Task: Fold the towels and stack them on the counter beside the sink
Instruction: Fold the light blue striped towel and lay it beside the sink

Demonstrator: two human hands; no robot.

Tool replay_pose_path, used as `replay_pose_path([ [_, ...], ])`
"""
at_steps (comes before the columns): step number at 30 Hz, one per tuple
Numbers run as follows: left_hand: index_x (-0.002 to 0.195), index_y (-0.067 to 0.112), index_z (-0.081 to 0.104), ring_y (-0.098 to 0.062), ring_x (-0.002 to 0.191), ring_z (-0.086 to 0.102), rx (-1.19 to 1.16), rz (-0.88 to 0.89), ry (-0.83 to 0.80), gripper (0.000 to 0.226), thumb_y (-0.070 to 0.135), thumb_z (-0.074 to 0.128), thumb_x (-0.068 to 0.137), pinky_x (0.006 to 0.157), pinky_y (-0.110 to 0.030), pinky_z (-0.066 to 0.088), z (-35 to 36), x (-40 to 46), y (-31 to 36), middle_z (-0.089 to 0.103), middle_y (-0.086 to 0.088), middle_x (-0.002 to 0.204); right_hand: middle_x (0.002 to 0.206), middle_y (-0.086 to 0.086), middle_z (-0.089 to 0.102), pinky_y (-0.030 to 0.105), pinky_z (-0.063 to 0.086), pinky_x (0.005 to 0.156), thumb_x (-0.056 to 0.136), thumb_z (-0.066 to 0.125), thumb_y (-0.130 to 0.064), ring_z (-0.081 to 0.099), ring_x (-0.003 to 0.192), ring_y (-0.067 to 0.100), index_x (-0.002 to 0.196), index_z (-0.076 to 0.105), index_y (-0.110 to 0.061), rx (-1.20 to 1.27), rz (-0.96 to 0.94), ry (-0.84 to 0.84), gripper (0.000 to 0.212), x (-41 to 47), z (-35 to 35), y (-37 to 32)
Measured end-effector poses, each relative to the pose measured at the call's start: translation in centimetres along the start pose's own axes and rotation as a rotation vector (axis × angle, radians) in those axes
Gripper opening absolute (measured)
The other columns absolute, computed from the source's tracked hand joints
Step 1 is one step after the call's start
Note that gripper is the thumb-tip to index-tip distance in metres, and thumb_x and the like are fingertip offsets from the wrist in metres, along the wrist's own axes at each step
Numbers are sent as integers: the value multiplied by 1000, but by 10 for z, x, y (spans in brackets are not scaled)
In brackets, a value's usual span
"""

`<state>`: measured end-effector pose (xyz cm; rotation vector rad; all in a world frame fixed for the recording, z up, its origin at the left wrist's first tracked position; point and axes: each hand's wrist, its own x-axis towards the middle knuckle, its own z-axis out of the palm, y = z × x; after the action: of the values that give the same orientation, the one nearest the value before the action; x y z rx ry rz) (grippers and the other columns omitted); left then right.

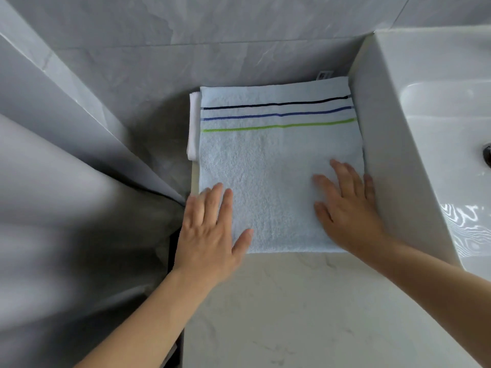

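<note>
1. Wall (239, 35): grey marbled tile, filling the view from 9 through 12 to 1 o'clock.

2. Curtain (66, 168): pale grey folds hanging at 9 o'clock, just left of the counter edge.

3. Sink (430, 115): white basin block at 3 o'clock; its flat side wall stands against the right edge of the towel stack. A dark fitting shows at the far right rim, too cropped to identify.

4. Counter (305, 314): pale marbled top, running from 6 o'clock up to the wall, with the stack sitting at its far end beside the sink.

5. Blue towel (271, 168): light blue, folded to a near square, lying flat at centre. Three stripes, dark, blue and green, cross its far portion at 12 o'clock. A small label pokes out at its far right corner.

6. White towel (193, 123): folded, underneath the blue one; only a strip shows at 10 o'clock.

7. My right hand (348, 213): at 4 o'clock, fingers straight and spread, palm pressing flat on the blue towel next to the sink wall. Nothing grasped.

8. My left hand (210, 229): at 7 o'clock, fingers straight, resting on the towel's near left corner and overlapping the counter edge. Nothing grasped.

Status: as I judge it, at least two towels are folded and stacked in place; I am smoothing the top one. No unfolded towels are in view, so I cannot tell whether any remain.
</note>
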<state>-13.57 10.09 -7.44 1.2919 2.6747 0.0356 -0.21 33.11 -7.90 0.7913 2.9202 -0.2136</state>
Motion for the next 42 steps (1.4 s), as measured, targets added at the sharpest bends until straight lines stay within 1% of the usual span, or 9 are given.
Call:
replay_pose_path([
  [3, 135, 14, 53, -33, 116, 53, 20, 255, -52, 66, 50, 53, 80, 95, -43, 47, -7, -13, 3, 49, -11, 136, 117, 6, 49, 42, 35, 93, 78, 53, -46, 52, 105, 32, 110, 58, -18, -35, -209, -61, 44, -22, -15, -6],
  [6, 134, 15, 42, -29, 112, 47, 142, 241, -169, 54, 22, 52, 81, 81, -37, 45, -14, -3, 14, 43, -9, 133, 115, 0, 49, 40, 41, 91, 72, 51, -63, 50, 105, 25, 118, 52, -22, -145, -291, -321, 61, -31, -21, -9],
  [10, 127, 9, 35, -27, 102, 49, 339, 277, -159, 57, -4, 30, 72, 61, -32, 35, -18, 14, 27, 43, -12, 121, 122, 4, 47, 40, 40, 92, 77, 58, -41, 48, 108, 28, 128, 48, -21, -202, -311, -301, 55, -25, -22, -17],
  [14, 91, 18, 47, -17, 76, 47, 166, 59, -190, 11, 7, 47, 86, 55, -30, 31, -29, 36, 15, 46, 4, 89, 119, 6, 45, 32, 32, 74, 81, 51, -9, 48, 102, 27, 123, 43, -18, -307, -289, -301, 44, -15, -27, -19],
  [19, 65, 16, 45, -20, 60, 49, -196, -281, -253, 17, 18, 48, 82, 49, -29, 29, -50, 68, -30, 50, -1, 67, 114, -2, 59, 28, 34, 78, 91, 47, -17, 59, 108, 22, 114, 52, -23, -394, -103, -348, 24, 25, -59, -2],
  [22, 73, 8, 58, -28, 66, 61, -492, -395, -119, 21, 22, 49, 85, 55, -32, 46, -62, 86, -46, 60, -9, 72, 109, -6, 63, 33, 31, 94, 89, 48, -19, 54, 111, 19, 108, 54, -27, -605, -136, -247, 21, 57, -84, 3],
  [28, 88, -3, 57, -20, 68, 50, -978, -603, 242, 23, 18, 50, 89, 61, -32, 37, -73, 148, -56, 56, -7, 76, 108, -7, 64, 40, 27, 105, 88, 51, -25, 51, 113, 22, 110, 59, -27, -938, -70, -154, 23, 140, -130, 10],
  [33, 73, 12, 45, -18, 62, 45, -810, -634, 316, 23, 16, 42, 95, 51, -28, 32, -69, 200, -56, 51, -4, 75, 124, -4, 59, 41, 24, 108, 90, 53, -31, 47, 122, 26, 121, 58, -24, -972, 28, -125, 32, 186, -135, 14],
  [42, 125, -1, 48, -40, 110, 58, -629, -693, 345, 32, 21, 38, 104, 79, -39, 44, -46, 229, -50, 59, -20, 123, 110, -12, 63, 42, 16, 111, 87, 50, -27, 41, 122, 26, 108, 61, -29, -965, -38, -64, 24, 216, -109, 35],
])
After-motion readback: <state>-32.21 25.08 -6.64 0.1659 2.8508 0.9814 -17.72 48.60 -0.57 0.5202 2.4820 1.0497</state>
